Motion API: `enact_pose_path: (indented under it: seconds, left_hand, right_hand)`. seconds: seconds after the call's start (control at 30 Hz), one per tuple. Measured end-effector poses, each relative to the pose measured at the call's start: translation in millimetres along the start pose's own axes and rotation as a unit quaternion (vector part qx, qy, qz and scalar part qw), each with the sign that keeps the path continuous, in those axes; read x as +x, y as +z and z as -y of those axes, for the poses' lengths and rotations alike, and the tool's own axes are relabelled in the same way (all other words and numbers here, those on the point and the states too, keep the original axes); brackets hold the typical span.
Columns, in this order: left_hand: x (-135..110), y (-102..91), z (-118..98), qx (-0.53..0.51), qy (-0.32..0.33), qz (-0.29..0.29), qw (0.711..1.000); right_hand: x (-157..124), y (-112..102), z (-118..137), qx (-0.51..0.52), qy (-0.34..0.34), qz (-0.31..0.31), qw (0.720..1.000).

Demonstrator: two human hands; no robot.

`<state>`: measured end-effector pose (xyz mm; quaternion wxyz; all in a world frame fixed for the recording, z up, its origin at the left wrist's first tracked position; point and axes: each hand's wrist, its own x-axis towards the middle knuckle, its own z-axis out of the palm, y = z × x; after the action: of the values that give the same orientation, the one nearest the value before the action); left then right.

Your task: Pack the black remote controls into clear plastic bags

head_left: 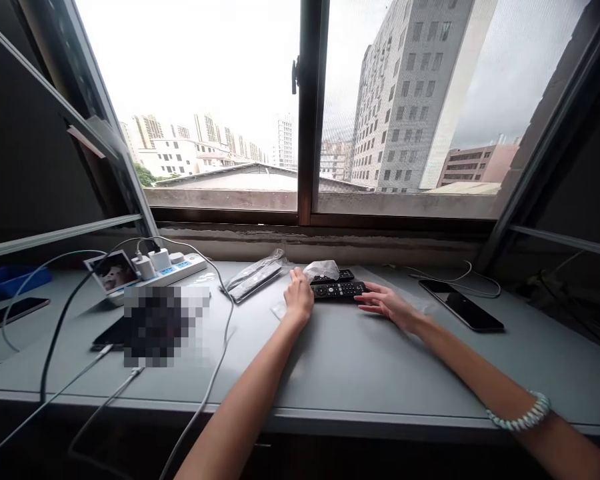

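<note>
A black remote control (340,290) with rows of buttons lies lengthwise between my hands. My left hand (299,297) is closed on its left end, the fingers curled and partly hiding that end. At the other end, my right hand (387,305) has its fingers stretched out and apart, the fingertips at or just touching the remote's edge. Just behind is a second dark remote (347,275), partly covered by a crumpled clear plastic bag (323,269). Left of my left hand lies another item in a clear plastic sleeve (255,277).
A black phone (463,305) lies at the right, near a white cable (480,293). On the left are a white power strip (180,268) with plugs, a photo card (113,272), a blurred-out dark device, several cables and a blue tray (13,281). A window stands behind the desk (340,373).
</note>
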<state>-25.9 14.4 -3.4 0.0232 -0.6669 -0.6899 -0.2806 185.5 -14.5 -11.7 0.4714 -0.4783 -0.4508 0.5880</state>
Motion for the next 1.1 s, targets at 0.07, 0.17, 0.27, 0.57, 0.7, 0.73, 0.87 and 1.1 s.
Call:
enact_pose_path:
  seconds: [0.07,0.17,0.27,0.57,0.7,0.73,0.87,1.1]
  left_hand:
    - [-1.6,0.8,-2.6,-0.011,0.013,-0.003,1.000]
    - [-3.9,1.0,-6.5,-0.022,0.010,0.001,1.000]
    - [-4.7,1.5,-7.7,-0.029,-0.005,-0.007,1.000]
    - [1.6,19.4,6.0,0.017,0.070,-0.004,0.997]
    - [2.5,21.8,7.5,0.024,0.078,0.045,0.996]
    - [2.4,21.9,7.2,0.025,0.075,0.051,0.996]
    - [1.7,21.4,5.5,0.030,0.075,0.045,0.996]
    - [-1.2,15.6,4.8,0.050,0.091,-0.018,0.994]
  right_hand:
    - [2.7,1.3,-4.5,-0.004,-0.014,0.014,1.000]
    - [8.5,-0.1,-11.3,-0.014,-0.020,0.039,0.999]
    - [12.6,-1.9,-15.4,-0.021,-0.024,0.049,0.998]
    - [10.5,6.1,-11.6,-0.035,-0.072,0.073,0.994]
    - [15.7,2.8,-9.1,-0.076,-0.066,0.026,0.995]
    - [18.6,0.9,-8.6,-0.100,-0.062,0.010,0.993]
    - [32.4,-3.0,-5.8,-0.196,-0.048,-0.001,0.979]
    - [39.8,10.5,4.1,-0.328,-0.055,-0.006,0.943]
